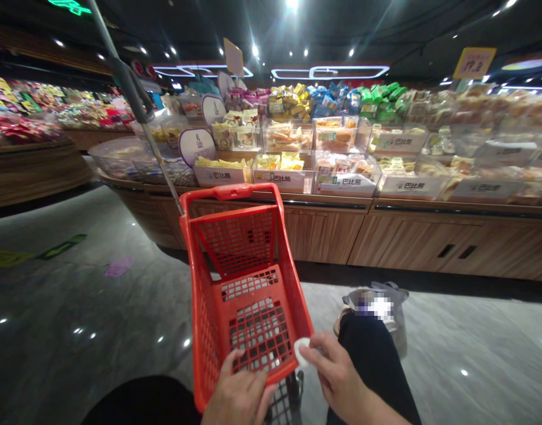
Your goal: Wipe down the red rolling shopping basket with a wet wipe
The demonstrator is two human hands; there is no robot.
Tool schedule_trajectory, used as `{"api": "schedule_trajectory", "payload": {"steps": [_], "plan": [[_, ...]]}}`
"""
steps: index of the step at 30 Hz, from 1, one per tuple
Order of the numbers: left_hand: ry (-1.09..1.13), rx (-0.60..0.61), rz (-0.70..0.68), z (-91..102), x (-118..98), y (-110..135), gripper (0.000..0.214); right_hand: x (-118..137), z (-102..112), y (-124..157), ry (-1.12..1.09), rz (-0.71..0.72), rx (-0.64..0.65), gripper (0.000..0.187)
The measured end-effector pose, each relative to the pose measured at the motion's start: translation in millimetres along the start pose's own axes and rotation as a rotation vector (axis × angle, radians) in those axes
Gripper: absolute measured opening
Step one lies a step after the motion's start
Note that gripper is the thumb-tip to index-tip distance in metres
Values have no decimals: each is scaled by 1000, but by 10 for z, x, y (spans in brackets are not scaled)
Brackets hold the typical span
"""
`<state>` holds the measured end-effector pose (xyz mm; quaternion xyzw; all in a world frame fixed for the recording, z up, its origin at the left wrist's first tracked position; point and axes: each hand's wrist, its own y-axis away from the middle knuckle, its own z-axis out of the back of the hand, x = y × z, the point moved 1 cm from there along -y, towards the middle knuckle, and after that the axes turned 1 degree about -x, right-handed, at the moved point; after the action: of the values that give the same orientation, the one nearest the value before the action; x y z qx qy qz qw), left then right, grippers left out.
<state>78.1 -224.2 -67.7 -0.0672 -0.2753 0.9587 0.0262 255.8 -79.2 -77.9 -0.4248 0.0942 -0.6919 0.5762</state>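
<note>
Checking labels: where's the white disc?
Head view, low, right of centre: the white disc is in the right hand, by the near right corner of the red basket.

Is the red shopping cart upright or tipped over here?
Upright. The red shopping cart has its open top facing up, with the handle raised at the far end.

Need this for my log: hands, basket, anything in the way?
Right hand pinches white item at near corner of red basket. Left hand at its near edge. Basket upright. Bag on floor to its right, not blocking hands.
</note>
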Motion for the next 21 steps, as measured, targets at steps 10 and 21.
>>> {"api": "schedule_trajectory", "payload": {"steps": [10, 21], "plan": [[10, -26, -68, 81, 60, 15, 17, -156, 187, -167, 12, 17, -12, 37], [87, -31, -143, 157, 331, 70, 18, -23, 128, -131, -7, 1, 41, 38]]}}
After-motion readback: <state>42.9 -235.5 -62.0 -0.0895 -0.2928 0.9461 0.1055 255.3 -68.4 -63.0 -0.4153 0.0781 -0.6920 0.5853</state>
